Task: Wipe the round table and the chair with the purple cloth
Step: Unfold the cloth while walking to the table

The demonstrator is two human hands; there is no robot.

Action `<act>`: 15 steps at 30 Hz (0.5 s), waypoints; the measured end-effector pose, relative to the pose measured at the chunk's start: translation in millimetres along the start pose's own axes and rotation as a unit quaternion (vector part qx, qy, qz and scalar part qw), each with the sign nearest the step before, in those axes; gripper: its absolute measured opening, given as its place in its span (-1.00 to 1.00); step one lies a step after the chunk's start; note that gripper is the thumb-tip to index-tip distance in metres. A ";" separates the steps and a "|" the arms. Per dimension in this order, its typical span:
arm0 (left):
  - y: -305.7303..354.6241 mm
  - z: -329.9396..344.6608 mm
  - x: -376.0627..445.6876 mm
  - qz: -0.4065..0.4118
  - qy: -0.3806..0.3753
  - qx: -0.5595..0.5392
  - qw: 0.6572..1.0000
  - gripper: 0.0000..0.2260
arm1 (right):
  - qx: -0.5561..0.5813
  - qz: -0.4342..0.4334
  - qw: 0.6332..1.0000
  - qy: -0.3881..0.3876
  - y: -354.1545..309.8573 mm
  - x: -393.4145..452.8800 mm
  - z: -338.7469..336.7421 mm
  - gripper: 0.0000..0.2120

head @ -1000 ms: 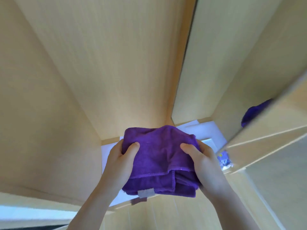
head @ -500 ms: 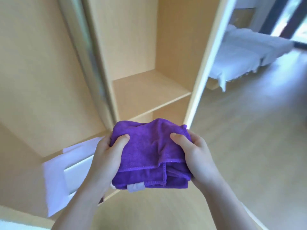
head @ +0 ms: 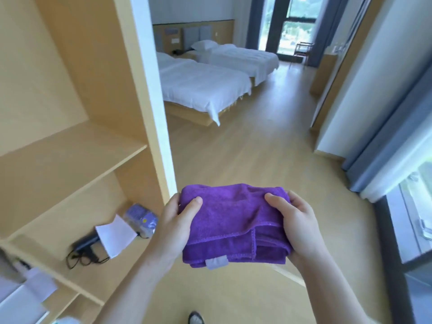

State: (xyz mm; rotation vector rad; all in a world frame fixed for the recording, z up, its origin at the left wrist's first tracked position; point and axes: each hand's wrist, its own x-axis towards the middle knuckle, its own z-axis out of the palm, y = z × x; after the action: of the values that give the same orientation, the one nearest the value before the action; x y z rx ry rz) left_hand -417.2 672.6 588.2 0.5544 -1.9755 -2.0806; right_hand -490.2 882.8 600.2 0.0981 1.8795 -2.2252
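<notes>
Both hands had the folded purple cloth [head: 231, 220] held up between them, left hand [head: 174, 226] gripping its left edge with thumb on top, right hand [head: 295, 226] curled round the right edge the same way. Wooden shelves [head: 70, 160] sat close off the left hand, with a black cable [head: 81, 256] and white paper [head: 114, 235] near the shelf edge. Ahead of the hands was lots of bare wood floor [head: 257, 146], running to two white beds [head: 201, 87]. A chair [head: 302, 49] stood way off by the window.
</notes>
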 end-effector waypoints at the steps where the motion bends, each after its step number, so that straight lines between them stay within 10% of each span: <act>1: -1.7 11.2 15.9 0.003 -0.011 0.003 1.000 -0.81 | 0.006 0.001 1.000 0.011 -1.6 15.4 -6.5 -0.87; 15: 41.8 125.7 342.0 0.032 -0.053 0.078 0.995 -0.93 | 0.013 -0.074 0.990 0.119 -96.9 312.1 1.9 -0.91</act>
State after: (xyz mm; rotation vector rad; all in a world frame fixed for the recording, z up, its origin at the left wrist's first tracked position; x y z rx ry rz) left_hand -782.9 644.2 591.9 0.4105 -2.1990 -1.9669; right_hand -814.2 855.5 632.8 0.2472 2.0387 -2.4312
